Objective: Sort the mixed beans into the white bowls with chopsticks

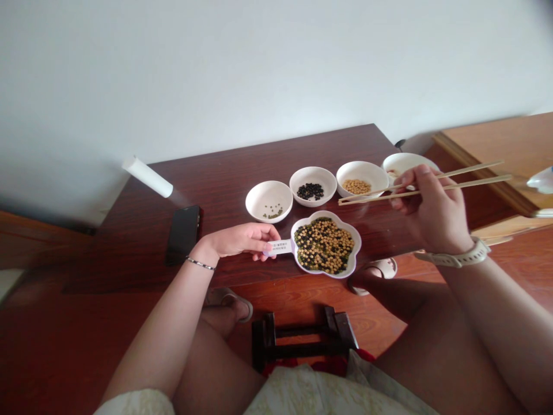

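My left hand (pixel 242 239) pinches the handle (pixel 280 247) of a flower-shaped white dish (pixel 356 244) filled with mixed yellow, green and black beans (pixel 324 244). My right hand (pixel 427 207) grips a pair of wooden chopsticks (pixel 375 196); their tips hover over the bowl of yellow beans (pixel 362 178). In the same row stand a bowl with black beans (pixel 313 185) and a bowl with a few green beans (pixel 268 201). A fourth white bowl (pixel 401 162) sits partly behind my right hand.
A dark wooden table (pixel 224 190) stands against a white wall. A black phone (pixel 184 233) lies on its left part, and a white tube (pixel 147 176) rests near the back left edge. A small dark stool (pixel 302 337) stands between my knees. Light wooden furniture (pixel 496 144) is at the right.
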{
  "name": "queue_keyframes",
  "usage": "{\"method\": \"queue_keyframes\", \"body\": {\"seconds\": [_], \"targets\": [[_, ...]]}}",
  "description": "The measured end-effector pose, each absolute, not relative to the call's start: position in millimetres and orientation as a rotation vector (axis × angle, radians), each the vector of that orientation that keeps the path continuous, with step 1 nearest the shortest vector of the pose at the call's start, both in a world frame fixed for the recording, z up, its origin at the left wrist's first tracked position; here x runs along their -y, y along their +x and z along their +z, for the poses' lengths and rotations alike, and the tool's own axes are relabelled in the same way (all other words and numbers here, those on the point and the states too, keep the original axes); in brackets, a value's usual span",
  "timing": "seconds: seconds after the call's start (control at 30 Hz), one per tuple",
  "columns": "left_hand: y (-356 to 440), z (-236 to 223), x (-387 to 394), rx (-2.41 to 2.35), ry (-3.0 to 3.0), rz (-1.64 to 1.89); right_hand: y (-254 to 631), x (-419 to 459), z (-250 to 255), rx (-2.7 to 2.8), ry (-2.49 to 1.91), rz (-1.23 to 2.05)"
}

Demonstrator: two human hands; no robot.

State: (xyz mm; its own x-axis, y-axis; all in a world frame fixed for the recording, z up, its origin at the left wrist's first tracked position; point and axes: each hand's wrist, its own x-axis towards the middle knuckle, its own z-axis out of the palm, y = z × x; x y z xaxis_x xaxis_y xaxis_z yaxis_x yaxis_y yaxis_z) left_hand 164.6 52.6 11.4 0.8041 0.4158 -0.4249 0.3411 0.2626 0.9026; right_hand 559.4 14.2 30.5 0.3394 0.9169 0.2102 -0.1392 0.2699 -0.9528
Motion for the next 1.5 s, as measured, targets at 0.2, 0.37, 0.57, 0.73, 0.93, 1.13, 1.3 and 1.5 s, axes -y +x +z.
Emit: {"method": "queue_keyframes", "body": {"seconds": [0.2,0.37,0.57,0.73,0.93,1.13,1.3,1.5], "targets": [[164.2,11.6,-52.3,-0.682,1.34,0.068,586.0,-31.0,36.4,0.786,-0.997,0.666],[163.5,10.7,-52.7,-0.678,1.342,0.068,593.4,-37.0,36.7,0.721,-0.992,0.594],[163.8,10.3,-52.5,-0.685,1.341,0.071,586.1,-32.6,34.7,0.742,-1.014,0.646],[164.0,10.1,-52.5,-0.677,1.331,0.079,569.8,-22.8,32.6,0.866,-0.997,0.79],[165.1,9.9,-52.5,-0.676,1.316,0.076,550.0,-11.2,30.3,0.999,-1.078,0.901],[166.0,11.1,-51.3,-0.677,1.326,0.091,543.1,-5.2,30.4,1.062,-1.132,1.052],[166.4,12.6,-50.8,-0.682,1.351,0.087,540.1,-1.9,29.6,1.124,-1.154,1.196],[166.5,12.4,-51.2,-0.677,1.352,0.083,537.1,-0.6,25.4,1.211,-1.181,1.17]]}}
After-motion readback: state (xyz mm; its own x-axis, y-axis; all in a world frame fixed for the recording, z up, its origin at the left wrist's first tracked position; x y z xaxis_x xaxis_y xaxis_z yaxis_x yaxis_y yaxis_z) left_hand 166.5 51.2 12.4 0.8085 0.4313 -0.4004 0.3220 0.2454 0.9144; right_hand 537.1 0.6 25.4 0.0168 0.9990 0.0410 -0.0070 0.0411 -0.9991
